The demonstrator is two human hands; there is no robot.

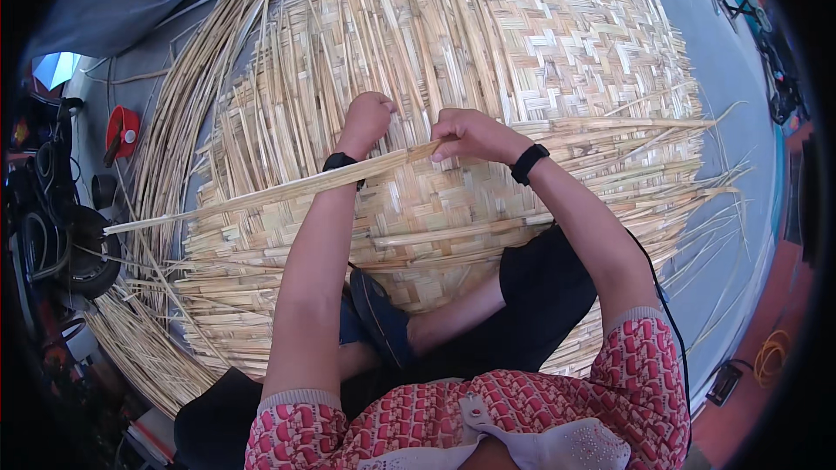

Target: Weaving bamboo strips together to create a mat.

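A large mat of flat, pale straw-coloured reed strips [579,57] spreads under me, woven in a twill pattern. My right hand [479,135] pinches a long reed strip [261,197] between thumb and fingers near its right end. From there the strip slants down to the left, crossing over my left wrist, and its far tip sticks out past the mat's left side. Ahead of it, my left hand [367,122] is closed low over the unwoven lengthwise strips [392,43]. Its curled fingers hide whatever they grip.
My sandalled foot [379,318] rests on the mat. Loose reeds [187,96] lie along the left, with another bundle [144,348] at lower left. A red bucket [122,132] and a black wheel [90,252] stand beyond. Strip ends [718,187] jut out at the right.
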